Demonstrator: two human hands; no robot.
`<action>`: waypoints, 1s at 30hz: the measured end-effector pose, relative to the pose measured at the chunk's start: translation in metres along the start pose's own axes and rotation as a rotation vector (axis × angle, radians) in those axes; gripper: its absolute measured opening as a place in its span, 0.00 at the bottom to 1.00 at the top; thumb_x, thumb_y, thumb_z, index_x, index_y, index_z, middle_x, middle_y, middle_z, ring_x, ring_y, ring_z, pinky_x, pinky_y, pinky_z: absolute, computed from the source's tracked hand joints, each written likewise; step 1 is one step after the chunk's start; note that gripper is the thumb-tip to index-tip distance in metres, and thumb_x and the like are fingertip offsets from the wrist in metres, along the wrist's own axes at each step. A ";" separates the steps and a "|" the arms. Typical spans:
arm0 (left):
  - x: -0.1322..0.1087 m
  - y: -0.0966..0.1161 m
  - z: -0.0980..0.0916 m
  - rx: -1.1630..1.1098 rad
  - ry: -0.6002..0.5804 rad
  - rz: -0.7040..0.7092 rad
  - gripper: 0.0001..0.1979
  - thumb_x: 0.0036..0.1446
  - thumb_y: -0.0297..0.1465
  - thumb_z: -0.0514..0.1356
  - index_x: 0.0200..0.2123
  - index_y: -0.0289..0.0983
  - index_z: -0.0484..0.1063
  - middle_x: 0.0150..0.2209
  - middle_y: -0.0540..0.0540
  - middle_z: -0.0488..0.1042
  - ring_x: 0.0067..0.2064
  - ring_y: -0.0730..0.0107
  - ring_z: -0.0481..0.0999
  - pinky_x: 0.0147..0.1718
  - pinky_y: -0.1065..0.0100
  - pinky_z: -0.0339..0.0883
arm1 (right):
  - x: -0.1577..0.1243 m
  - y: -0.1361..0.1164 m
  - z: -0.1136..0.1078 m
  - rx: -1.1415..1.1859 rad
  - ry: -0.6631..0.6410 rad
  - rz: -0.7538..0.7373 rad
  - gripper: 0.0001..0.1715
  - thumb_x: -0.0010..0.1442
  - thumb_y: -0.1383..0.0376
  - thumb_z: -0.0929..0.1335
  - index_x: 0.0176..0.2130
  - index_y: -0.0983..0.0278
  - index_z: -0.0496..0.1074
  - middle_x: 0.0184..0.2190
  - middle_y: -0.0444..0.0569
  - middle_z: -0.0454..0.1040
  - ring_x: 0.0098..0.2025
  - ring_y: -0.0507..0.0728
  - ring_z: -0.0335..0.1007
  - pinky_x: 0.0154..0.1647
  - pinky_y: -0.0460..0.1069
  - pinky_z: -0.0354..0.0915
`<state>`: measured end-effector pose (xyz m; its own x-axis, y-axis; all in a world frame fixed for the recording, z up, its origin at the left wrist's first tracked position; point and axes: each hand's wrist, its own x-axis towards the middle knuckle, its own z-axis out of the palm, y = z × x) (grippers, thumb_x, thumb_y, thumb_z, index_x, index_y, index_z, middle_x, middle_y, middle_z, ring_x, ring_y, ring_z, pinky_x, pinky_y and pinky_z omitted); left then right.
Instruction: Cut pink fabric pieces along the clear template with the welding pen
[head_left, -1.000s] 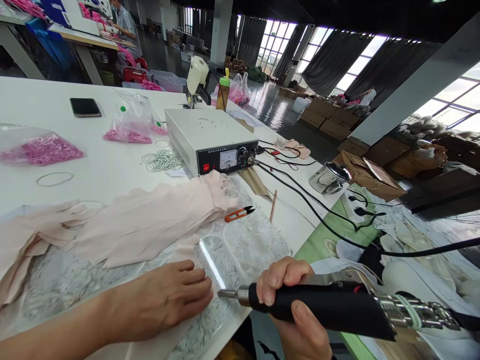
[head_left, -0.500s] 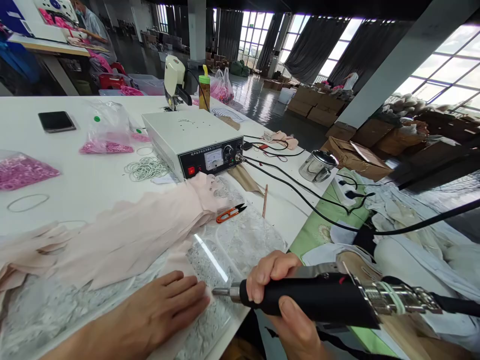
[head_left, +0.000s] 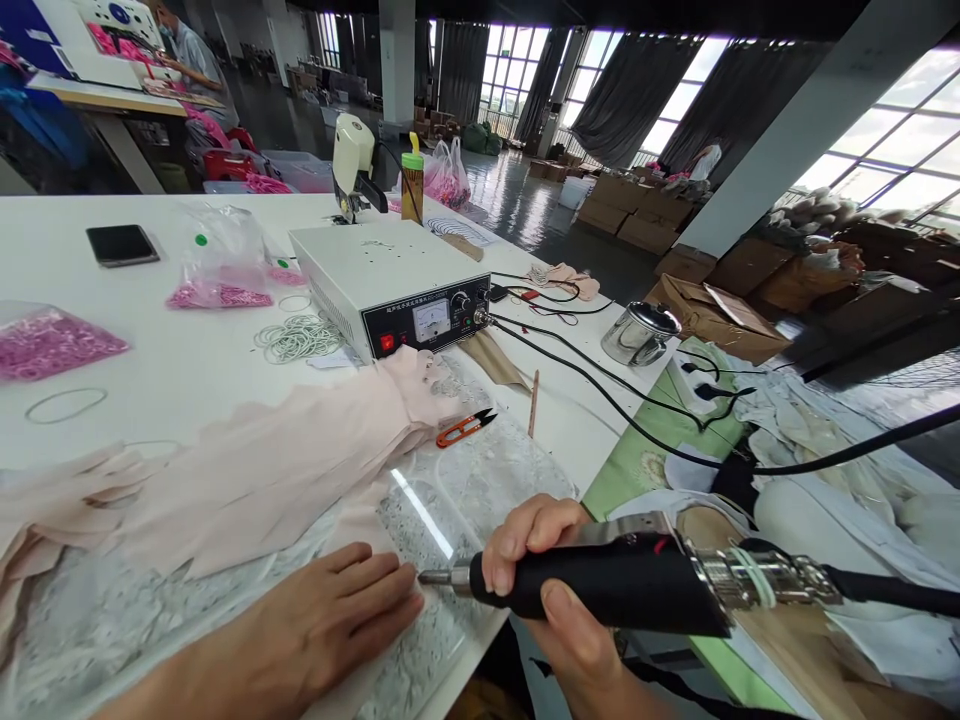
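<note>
My right hand [head_left: 555, 570] is wrapped round a black handheld ultrasonic welder [head_left: 600, 590] with a metal tip pointing left. That tip ends right by the fingertips of my left hand [head_left: 360, 605]. Palm down with fingers extended, my left hand presses on a strip of pale pink fabric [head_left: 364, 515], most of it hidden under the hand. The fabric lies on a clear, marble-patterned mat [head_left: 517, 460]. Beyond it spreads a larger stack of pale pink fabric pieces [head_left: 277, 450]. Orange thread snips [head_left: 465, 428] rest beside that stack.
A white control box [head_left: 375, 270] stands behind the fabric, its black cables [head_left: 600, 380] running right. A steel mug [head_left: 640, 333] sits near the table's right edge. Bags of pink bands [head_left: 56, 345], pale elastic bands [head_left: 296, 340] and a phone [head_left: 122, 245] lie left. A person [head_left: 199, 65] works far back left.
The welder in my right hand has shifted slightly left, its tip now closer to my left fingertips. My left hand stays on the fabric.
</note>
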<state>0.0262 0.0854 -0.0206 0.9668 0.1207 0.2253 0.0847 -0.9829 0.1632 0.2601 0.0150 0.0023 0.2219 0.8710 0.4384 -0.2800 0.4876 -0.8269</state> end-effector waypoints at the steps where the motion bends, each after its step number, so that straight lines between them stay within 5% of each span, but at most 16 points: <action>1: 0.000 0.000 0.000 0.000 0.005 -0.001 0.22 0.68 0.24 0.51 0.63 0.39 0.65 0.52 0.39 0.76 0.49 0.60 0.75 0.52 0.61 0.66 | 0.000 0.000 0.000 -0.004 -0.006 -0.003 0.07 0.63 0.56 0.67 0.41 0.54 0.68 0.33 0.42 0.70 0.23 0.51 0.67 0.26 0.49 0.67; 18: 0.009 0.004 -0.018 0.031 -0.011 0.022 0.22 0.66 0.20 0.51 0.61 0.37 0.67 0.50 0.41 0.77 0.47 0.61 0.76 0.51 0.62 0.68 | -0.006 -0.014 -0.003 0.002 0.033 0.036 0.10 0.63 0.54 0.68 0.41 0.56 0.69 0.32 0.43 0.69 0.24 0.52 0.67 0.26 0.50 0.67; 30: -0.008 -0.006 -0.025 0.246 -0.167 0.125 0.26 0.68 0.21 0.46 0.68 0.32 0.61 0.63 0.41 0.71 0.62 0.60 0.70 0.59 0.62 0.66 | 0.001 -0.008 0.001 0.020 0.126 -0.020 0.14 0.61 0.51 0.70 0.37 0.56 0.68 0.27 0.42 0.70 0.22 0.53 0.66 0.23 0.50 0.67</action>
<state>0.0117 0.0940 0.0000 0.9978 -0.0080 0.0651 -0.0017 -0.9952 -0.0974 0.2615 0.0117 0.0094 0.3433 0.8469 0.4062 -0.2922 0.5073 -0.8107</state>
